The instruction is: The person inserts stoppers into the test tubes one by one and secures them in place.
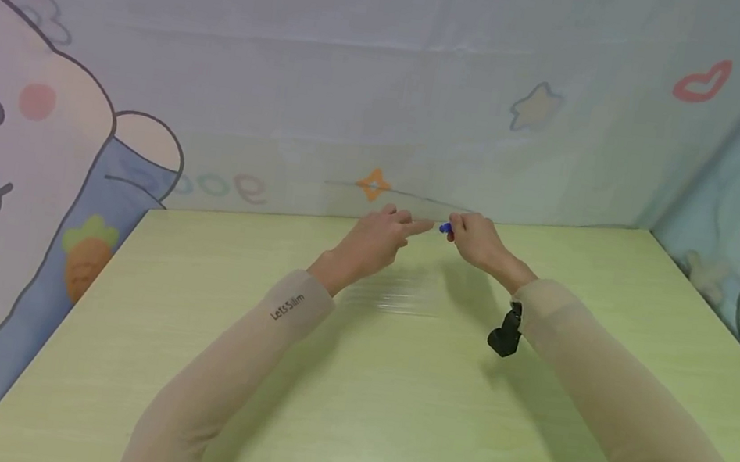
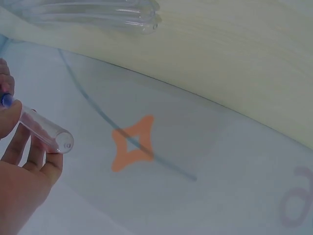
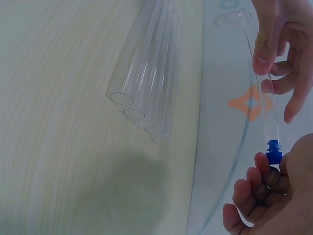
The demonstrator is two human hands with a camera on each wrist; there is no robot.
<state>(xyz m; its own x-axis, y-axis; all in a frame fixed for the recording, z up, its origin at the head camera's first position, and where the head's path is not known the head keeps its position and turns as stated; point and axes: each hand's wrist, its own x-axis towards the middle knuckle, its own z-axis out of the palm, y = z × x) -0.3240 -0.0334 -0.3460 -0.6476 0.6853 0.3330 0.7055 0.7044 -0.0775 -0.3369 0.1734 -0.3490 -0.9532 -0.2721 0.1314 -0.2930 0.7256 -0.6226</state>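
Observation:
My left hand (image 1: 374, 243) holds a clear test tube (image 3: 268, 110) by its middle, thumb on one side and fingers on the other. The tube's rounded end shows beyond the fingers in the left wrist view. At its mouth sits a blue stopper (image 3: 274, 152), which my right hand (image 3: 276, 196) pinches between thumb and forefinger. Both hands are raised near the back edge of the table, facing each other. Several more clear test tubes (image 3: 149, 73) lie side by side on the table, their uncapped mouths showing in the right wrist view.
The pale wood-grain table (image 1: 360, 403) ends at a printed cloth backdrop (image 1: 362, 88) with a bear drawing on the left. A black wrist-worn device (image 1: 506, 332) hangs below the right sleeve, over the table.

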